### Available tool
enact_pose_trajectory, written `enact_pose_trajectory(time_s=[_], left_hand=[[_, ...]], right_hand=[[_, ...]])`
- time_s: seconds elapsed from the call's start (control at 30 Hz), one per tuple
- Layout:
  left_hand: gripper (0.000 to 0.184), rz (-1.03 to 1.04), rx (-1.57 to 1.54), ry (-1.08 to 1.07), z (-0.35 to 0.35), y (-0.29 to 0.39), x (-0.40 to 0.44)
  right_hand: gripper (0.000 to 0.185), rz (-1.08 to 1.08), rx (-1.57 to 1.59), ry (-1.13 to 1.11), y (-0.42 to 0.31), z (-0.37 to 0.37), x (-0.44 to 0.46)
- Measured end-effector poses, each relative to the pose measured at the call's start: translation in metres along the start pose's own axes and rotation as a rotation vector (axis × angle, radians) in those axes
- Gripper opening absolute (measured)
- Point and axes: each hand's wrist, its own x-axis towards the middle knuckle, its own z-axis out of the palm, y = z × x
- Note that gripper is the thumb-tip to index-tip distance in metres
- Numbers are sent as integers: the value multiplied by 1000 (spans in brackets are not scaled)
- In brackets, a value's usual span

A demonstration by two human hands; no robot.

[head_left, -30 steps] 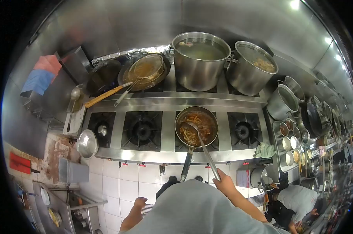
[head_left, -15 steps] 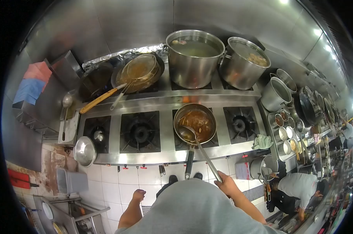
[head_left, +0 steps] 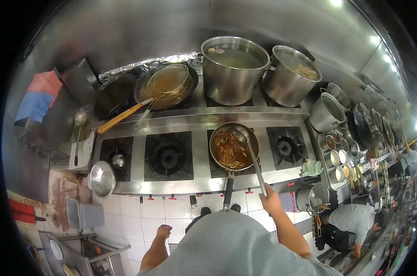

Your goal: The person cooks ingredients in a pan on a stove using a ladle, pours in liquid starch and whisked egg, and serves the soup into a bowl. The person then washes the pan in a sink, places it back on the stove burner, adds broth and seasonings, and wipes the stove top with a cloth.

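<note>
My right hand (head_left: 270, 201) is closed round the handle of a long metal ladle (head_left: 257, 166). The ladle's bowl rests at the upper right inside a frying pan (head_left: 228, 170) that holds brown saucy food in strips. This pan sits on a front burner, its black handle pointing toward my body. My left hand (head_left: 164, 231) hangs over the floor at my left side with its fingers curled, away from the pan; nothing shows in it.
Two large stockpots (head_left: 234, 83) (head_left: 289, 83) stand behind the pan. A wok (head_left: 171, 103) with strainers is at the back left, a metal bowl (head_left: 101, 179) at the front left. Seasoning containers (head_left: 339, 174) line the right. A co-worker (head_left: 351, 218) bends over at the lower right.
The ladle's bowl has moved from the pan's lower left to its upper right. My right hand has moved up and closer to the stove. My left hand has hardly moved.
</note>
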Motion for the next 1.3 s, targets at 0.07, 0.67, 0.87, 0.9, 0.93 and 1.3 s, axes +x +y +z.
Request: enact_pose_trajectory(time_s=[0.07, 0.67, 0.87, 0.9, 0.93, 1.3], left_hand=[[24, 225, 95, 54, -1, -36, 18], [28, 287, 200, -15, 1, -67, -26], [22, -156, -225, 89, 8, -11, -35], [22, -156, -224, 88, 6, 3, -40], [23, -154, -188, 77, 5, 13, -44], [30, -149, -192, 127, 8, 13, -48]], right_hand=[[59, 27, -36, 24, 0, -1, 2], [34, 622, 1293, -536, -31, -37, -19], [35, 413, 907, -325, -29, -41, -5], [35, 414, 908, -323, -31, -40, -2], [35, 348, 770, -260, -31, -37, 0], [28, 431, 851, -431, -18, 28, 9]])
